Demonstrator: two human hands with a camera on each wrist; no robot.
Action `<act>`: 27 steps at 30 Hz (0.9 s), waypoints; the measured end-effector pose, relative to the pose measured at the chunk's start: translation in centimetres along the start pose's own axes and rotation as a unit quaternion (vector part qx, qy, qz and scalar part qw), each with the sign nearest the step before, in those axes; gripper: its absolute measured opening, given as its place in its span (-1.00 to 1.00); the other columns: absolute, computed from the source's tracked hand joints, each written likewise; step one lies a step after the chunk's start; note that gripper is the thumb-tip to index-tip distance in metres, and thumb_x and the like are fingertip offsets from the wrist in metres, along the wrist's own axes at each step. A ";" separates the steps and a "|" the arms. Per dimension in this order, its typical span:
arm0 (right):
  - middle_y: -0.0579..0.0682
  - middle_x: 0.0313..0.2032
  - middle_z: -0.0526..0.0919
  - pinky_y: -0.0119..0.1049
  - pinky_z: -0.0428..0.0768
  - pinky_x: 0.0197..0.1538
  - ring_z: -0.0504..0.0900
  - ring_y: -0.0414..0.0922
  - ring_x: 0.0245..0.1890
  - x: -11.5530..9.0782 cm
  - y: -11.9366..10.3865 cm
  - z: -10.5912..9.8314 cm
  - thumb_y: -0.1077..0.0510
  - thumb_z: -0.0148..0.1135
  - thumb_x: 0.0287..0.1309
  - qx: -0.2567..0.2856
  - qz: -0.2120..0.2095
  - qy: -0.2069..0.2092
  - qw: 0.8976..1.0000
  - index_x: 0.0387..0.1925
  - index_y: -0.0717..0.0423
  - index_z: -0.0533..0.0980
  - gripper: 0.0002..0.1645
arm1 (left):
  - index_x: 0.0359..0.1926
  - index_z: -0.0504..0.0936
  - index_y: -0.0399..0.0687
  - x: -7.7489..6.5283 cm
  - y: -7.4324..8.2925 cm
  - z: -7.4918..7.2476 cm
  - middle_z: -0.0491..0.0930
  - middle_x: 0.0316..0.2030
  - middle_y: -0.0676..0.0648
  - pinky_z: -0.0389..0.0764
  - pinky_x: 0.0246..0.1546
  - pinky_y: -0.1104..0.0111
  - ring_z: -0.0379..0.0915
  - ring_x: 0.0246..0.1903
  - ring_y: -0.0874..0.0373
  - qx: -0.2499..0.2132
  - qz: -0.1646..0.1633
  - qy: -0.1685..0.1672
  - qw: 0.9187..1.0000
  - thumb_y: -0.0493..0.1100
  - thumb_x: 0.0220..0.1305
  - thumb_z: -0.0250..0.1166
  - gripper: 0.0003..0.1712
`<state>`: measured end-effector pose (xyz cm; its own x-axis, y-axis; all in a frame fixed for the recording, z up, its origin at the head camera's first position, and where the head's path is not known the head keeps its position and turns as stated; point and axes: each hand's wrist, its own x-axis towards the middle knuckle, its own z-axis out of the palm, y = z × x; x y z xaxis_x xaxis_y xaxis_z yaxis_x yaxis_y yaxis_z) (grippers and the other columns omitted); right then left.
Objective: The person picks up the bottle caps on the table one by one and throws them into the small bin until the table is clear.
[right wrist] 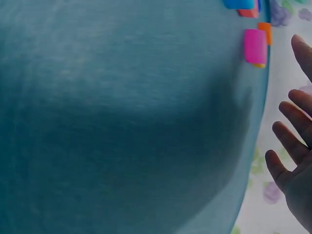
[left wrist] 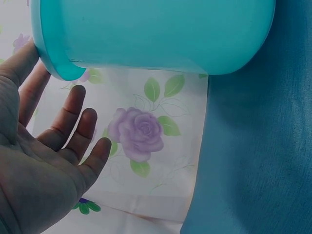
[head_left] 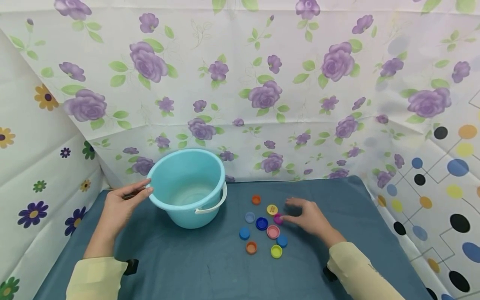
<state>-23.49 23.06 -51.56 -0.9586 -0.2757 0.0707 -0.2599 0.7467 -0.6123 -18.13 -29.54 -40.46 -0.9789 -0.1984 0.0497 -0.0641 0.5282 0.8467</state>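
A light blue plastic bucket (head_left: 193,216) with a white handle (head_left: 213,206) stands on the cloth, left of centre. At its left rim, my left hand (head_left: 121,204) holds the edge with thumb and index finger; the other fingers are spread loosely in the left wrist view. My right hand (head_left: 309,216) is over the cloth with fingers apart. Its thumb tip reaches close to a magenta bottle cap (head_left: 278,219), which stands clear of the fingers in the right wrist view. Around it lie a yellow cap (head_left: 272,209), a dark blue cap (head_left: 261,223) and a pink cap (head_left: 273,231).
More caps lie nearby, including an orange cap (head_left: 256,200), a blue cap (head_left: 244,233) and a lime-yellow cap (head_left: 276,251). Blue-grey cloth (head_left: 187,266) covers the table. A flowered sheet (head_left: 232,83) hangs behind it, with patterned sheets on both sides.
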 end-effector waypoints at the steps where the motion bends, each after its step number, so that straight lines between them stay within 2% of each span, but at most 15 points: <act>1: -0.09 0.20 0.50 0.11 0.41 0.21 0.38 -0.02 0.28 0.0 0.1 0.2 -0.39 0.34 -0.16 -0.005 -0.007 -0.002 1.000 0.11 -0.10 0.53 -0.20 | 0.19 0.51 0.27 0.0 0.0 0.0 0.58 -0.04 0.14 0.51 -0.25 0.58 0.42 -0.11 0.41 0.000 0.000 0.001 1.000 0.32 0.13 0.21 -0.39; 4: -0.06 0.23 0.47 0.17 0.35 0.23 0.33 0.02 0.32 -0.2 0.5 0.7 -0.42 0.33 -0.19 -0.015 -0.018 -0.007 1.000 0.11 -0.09 0.54 -0.16 | 0.18 0.51 0.28 0.0 0.0 0.0 0.58 -0.05 0.14 0.51 -0.24 0.58 0.43 -0.12 0.41 -0.003 0.000 0.004 1.000 0.32 0.13 0.21 -0.39; 9: -0.04 0.25 0.45 0.17 0.36 0.22 0.32 0.04 0.32 -0.5 0.9 1.4 -0.43 0.36 -0.25 -0.027 -0.017 -0.007 0.999 0.10 -0.14 0.54 -0.15 | 0.18 0.52 0.26 0.0 0.0 0.0 0.59 -0.08 0.13 0.52 -0.24 0.60 0.44 -0.13 0.42 -0.003 0.002 0.007 1.000 0.31 0.13 0.21 -0.39; 19: -0.11 0.24 0.46 0.13 0.35 0.25 0.24 -0.01 0.37 -0.5 1.3 2.4 -0.38 0.40 -0.24 -0.038 -0.007 -0.015 0.999 0.07 -0.21 0.56 -0.24 | 0.18 0.52 0.28 0.0 0.0 0.0 0.59 -0.06 0.11 0.52 -0.23 0.60 0.44 -0.13 0.44 0.002 -0.001 0.008 1.000 0.32 0.12 0.21 -0.39; 27: -0.12 0.23 0.46 0.16 0.28 0.30 0.18 -0.04 0.40 -0.4 1.4 2.7 -0.35 0.40 -0.21 -0.035 -0.021 -0.013 0.999 0.00 -0.27 0.59 -0.34 | 0.18 0.51 0.28 0.0 -0.1 0.1 0.58 -0.03 0.10 0.52 -0.21 0.57 0.42 -0.11 0.43 0.012 0.001 0.010 1.000 0.33 0.13 0.20 -0.39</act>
<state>-23.14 22.57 -54.56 -0.9436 -0.3228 0.0741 -0.3084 0.7748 -0.5519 -18.16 -29.49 -40.57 -0.9749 -0.2136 0.0629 -0.0664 0.5485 0.8335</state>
